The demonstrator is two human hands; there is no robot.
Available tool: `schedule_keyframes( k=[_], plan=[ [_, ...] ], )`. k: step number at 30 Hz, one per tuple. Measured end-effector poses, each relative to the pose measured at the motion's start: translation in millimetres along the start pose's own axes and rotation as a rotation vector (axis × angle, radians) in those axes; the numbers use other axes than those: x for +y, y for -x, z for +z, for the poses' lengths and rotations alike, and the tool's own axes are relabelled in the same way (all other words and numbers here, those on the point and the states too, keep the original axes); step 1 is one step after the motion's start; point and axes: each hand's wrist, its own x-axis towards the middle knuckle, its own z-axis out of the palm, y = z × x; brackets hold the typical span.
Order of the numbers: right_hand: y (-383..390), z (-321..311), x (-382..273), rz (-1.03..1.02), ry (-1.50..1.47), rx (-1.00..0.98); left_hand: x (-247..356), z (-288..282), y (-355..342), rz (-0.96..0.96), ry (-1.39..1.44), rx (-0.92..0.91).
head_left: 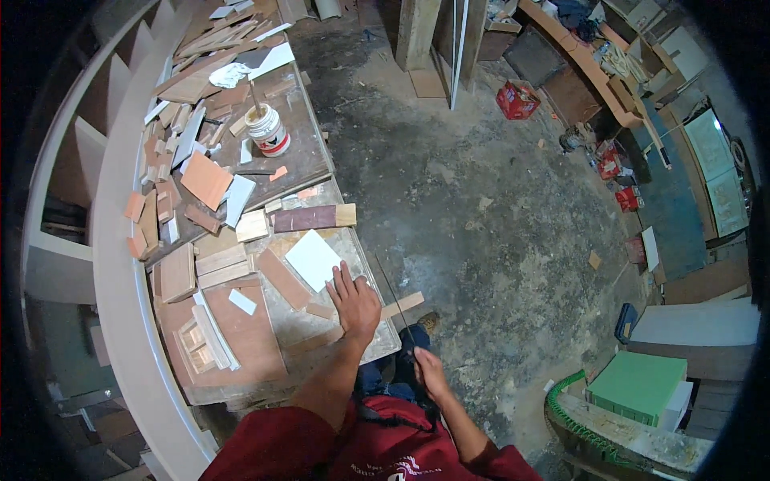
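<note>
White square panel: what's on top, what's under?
The left hand's fingers overlap the near-right edge of the white square panel; its remaining top shows plain white. Whatever lies directly underneath is covered.

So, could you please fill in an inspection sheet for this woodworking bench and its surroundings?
Surface: workbench worn and stained, largely covered.
Job's things: white square panel near the bench edge; thin dark rod, exact kind unclear.
Clutter: wood offcuts heaped toward the far left; white jar with a stick in it; crumpled white cloth.
Hands: left hand over the panel's near corner; right hand gripping the rod.
Cables: green coiled hose, lower right.
Surroundings: concrete floor stained; red carton on it.
</note>
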Motion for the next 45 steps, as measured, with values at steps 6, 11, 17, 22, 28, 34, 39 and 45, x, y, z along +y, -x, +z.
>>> schedule_keyframes(
  k=[6,11,17,22,28,34,39,45],
  plan=[
    [-27,6,-11,-0.058,0.06,0.049,12,1,-2,0.014,-0.01,0.009],
    [12,13,-12,0.017,0.098,0.126,-3,1,2,0.008,-0.024,0.057],
    [-27,12,-16,-0.059,0.0,0.07,12,2,-1,0.0,0.03,0.009],
    [2,7,-6,0.008,0.016,0.053,0,1,-1,-0.025,0.023,0.004],
    [-14,10,-19,0.003,0.031,0.097,10,2,-4,-0.011,0.019,-0.01],
    [2,9,-7,-0.053,0.073,0.076,2,4,6,-0.028,-0.039,-0.022],
    [-3,-6,15,-0.077,0.121,0.097,13,4,-3,-0.056,-0.074,-0.027],
    [-2,-9,-18,0.059,0.072,0.046,7,0,-10,-0.07,-0.029,0.002]
  ],
)
